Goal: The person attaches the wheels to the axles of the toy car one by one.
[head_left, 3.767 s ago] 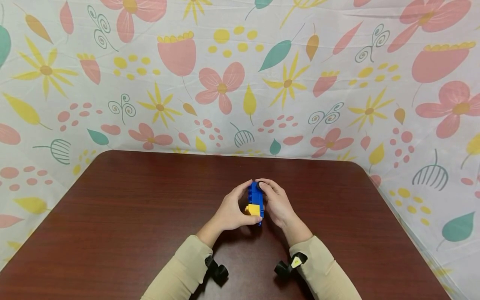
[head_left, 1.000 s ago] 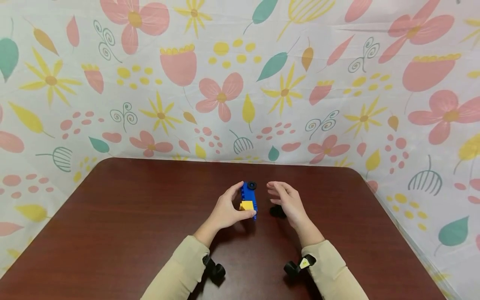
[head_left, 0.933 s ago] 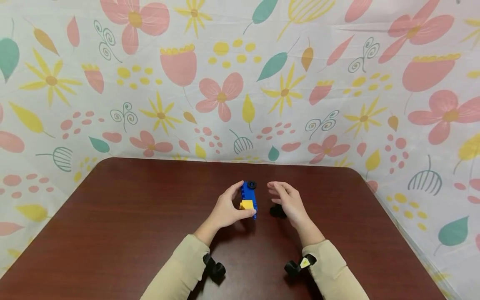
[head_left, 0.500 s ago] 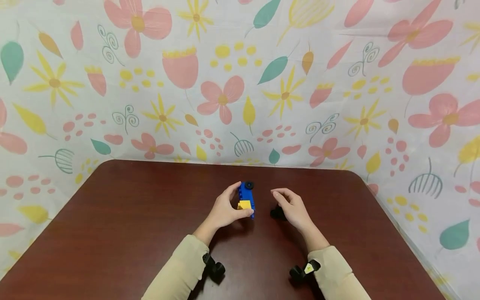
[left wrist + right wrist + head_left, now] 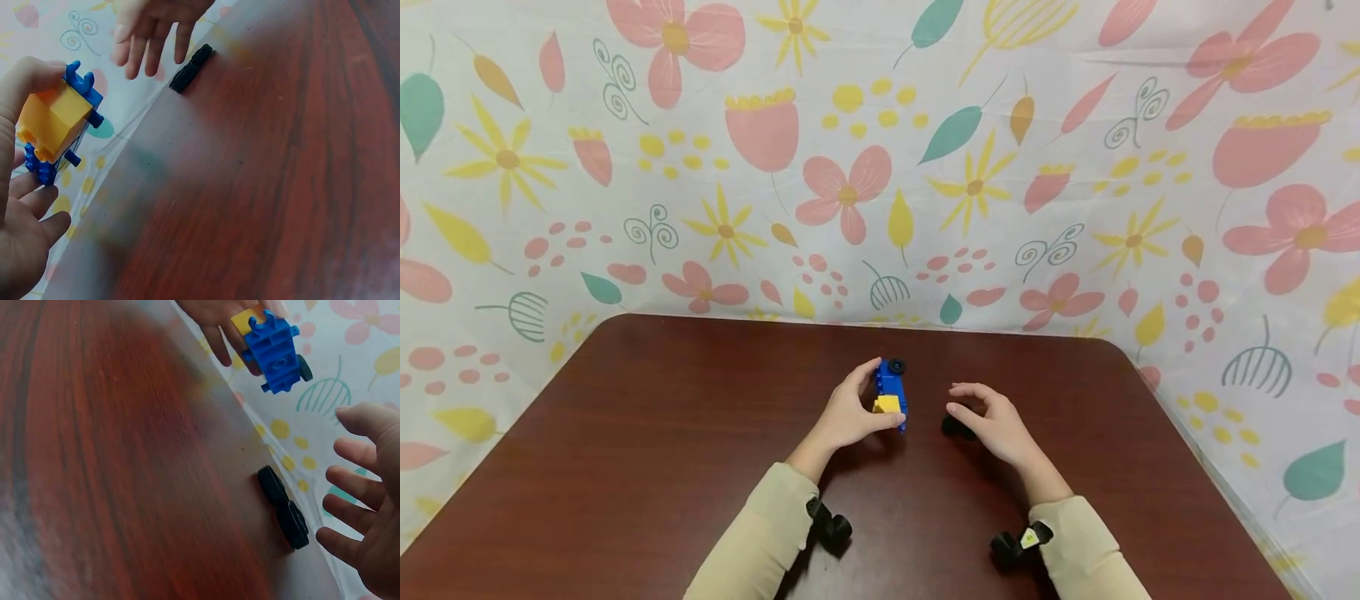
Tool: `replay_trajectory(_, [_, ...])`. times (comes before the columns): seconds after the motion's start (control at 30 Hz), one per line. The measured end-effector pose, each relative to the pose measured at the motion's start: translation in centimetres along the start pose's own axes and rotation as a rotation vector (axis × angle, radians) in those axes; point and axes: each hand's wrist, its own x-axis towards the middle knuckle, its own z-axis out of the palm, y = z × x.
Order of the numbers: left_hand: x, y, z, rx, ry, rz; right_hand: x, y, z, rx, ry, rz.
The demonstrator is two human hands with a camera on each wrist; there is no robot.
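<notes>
My left hand (image 5: 847, 414) grips a toy truck (image 5: 892, 386) built of a blue base and a yellow block, raised over the table. One black wheel (image 5: 897, 366) sits at its far end. In the left wrist view the yellow cab (image 5: 57, 119) faces the camera, with bare blue axle pegs and a blue hook beside it. The ribbed blue underside (image 5: 278, 359) shows in the right wrist view. My right hand (image 5: 1003, 427), fingers spread and holding nothing, hovers beside loose black toy wheels (image 5: 284, 509) on the table; in the head view it partly hides them.
The brown wooden table (image 5: 700, 467) carries all this, its far edge meeting a flower-patterned cloth (image 5: 850, 200). Black wrist cameras (image 5: 831, 529) are strapped over beige sleeves (image 5: 756, 533), low above the table near me.
Both hands were on the truck at first. The right hand has let go and moved right and nearer to me, its fingers spreading. My left hand has shifted slightly left with the truck.
</notes>
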Motion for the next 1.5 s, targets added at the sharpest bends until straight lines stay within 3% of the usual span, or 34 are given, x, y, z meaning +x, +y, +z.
replay_trajectory(0.5, [-0.3,-0.3,0.6,-0.027,-0.046,-0.015,-0.1,1.3,-0.2,-0.067,-0.052,0.004])
replay_trajectory(0.87, [-0.3,-0.4,0.5,-0.090,-0.034,-0.028,-0.1,2.2,0.0,-0.101,-0.119,-0.008])
replay_trajectory(1.17, [-1.6,2.9,-0.4,-0.087,-0.075,-0.040,-0.3,2.3,0.1,-0.126,-0.141,0.005])
replay_trajectory(1.5, [-1.7,3.2,-0.5,-0.094,-0.086,-0.040,-0.2,2.2,0.4,-0.152,-0.143,0.004])
